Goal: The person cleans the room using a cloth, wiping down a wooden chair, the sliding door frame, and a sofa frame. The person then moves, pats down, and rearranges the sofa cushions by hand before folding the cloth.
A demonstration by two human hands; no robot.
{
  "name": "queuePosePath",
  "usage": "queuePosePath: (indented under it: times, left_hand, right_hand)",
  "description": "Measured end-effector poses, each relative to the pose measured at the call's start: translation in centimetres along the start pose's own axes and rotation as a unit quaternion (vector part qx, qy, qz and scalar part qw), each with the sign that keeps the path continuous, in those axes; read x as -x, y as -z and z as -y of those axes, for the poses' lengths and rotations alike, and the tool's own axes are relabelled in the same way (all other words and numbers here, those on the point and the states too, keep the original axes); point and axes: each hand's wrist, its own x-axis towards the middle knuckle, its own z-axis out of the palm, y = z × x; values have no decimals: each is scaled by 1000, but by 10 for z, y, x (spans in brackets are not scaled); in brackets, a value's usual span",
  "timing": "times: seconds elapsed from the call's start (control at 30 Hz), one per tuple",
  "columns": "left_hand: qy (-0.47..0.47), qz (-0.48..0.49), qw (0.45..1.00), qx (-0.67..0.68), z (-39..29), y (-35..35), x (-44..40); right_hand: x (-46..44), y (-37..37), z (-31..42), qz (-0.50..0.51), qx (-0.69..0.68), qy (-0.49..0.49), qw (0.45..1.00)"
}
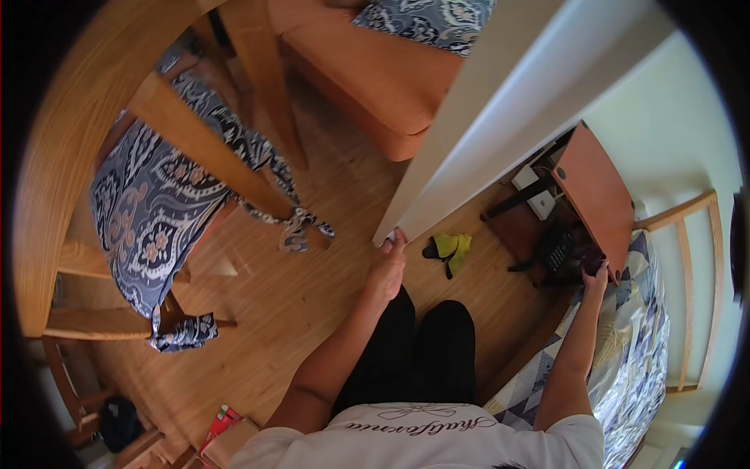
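Note:
My left hand (386,271) is closed, its fingertips at the lower edge of the white pillar (500,109). A small pale thing shows at the fingertips, too small to name. Off to the right, my right hand (598,278) is closed around a small dark object (591,262) whose kind I cannot make out. It is beside the front corner of a small reddish-brown table (598,195). Close to that hand, a black telephone with a keypad (556,252) sits on the table's lower shelf. A crumpled yellow-green and black pair of gloves (449,252) lies on the floor between my hands.
A chair with a patterned cushion (168,195) stands left by a wooden table (43,172). An orange sofa (367,78) is beyond. On the right is a bed with a patchwork cover (625,352). A white device (537,195) is under the small table.

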Motion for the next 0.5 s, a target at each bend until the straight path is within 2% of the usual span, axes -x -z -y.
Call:
queuePosePath:
  times: [0.07,0.1,0.2,0.23,0.27,0.3,0.33,0.4,0.43,0.47,0.5]
  left_hand:
    - [9,-12,1000,-11,9,-11,-3]
    - [-16,-27,998,-54,-48,42,-1]
    - [4,-38,992,-119,-59,50,13]
    - [-186,-102,957,-200,-68,36,36]
    - [-366,-162,874,-275,-83,23,57]
    - [-469,-181,771,-390,-110,19,79]
    - [-555,-194,640,-494,-140,24,97]
    - [-612,-309,481,-547,-182,48,115]
    - [-596,-371,411,-581,-210,55,125]
    - [-577,-428,339,-608,-237,61,133]
    - [-522,-459,336,-635,-257,75,138]
  right_hand:
    - [30,-16,-13,-66,72,-83,992]
    - [75,-42,-114,-54,36,-118,991]
    - [149,-72,-166,71,138,-156,976]
    - [178,-83,-185,133,169,-162,963]
    - [215,-103,-199,213,231,-170,934]
    - [256,-122,-208,291,289,-176,895]
    - [297,-143,-220,332,330,-182,865]
    - [370,-177,-249,424,381,-213,794]
    - [400,-193,-262,471,394,-235,754]
    - [430,-215,-267,521,395,-206,728]
    - [458,-240,-271,569,394,-175,701]
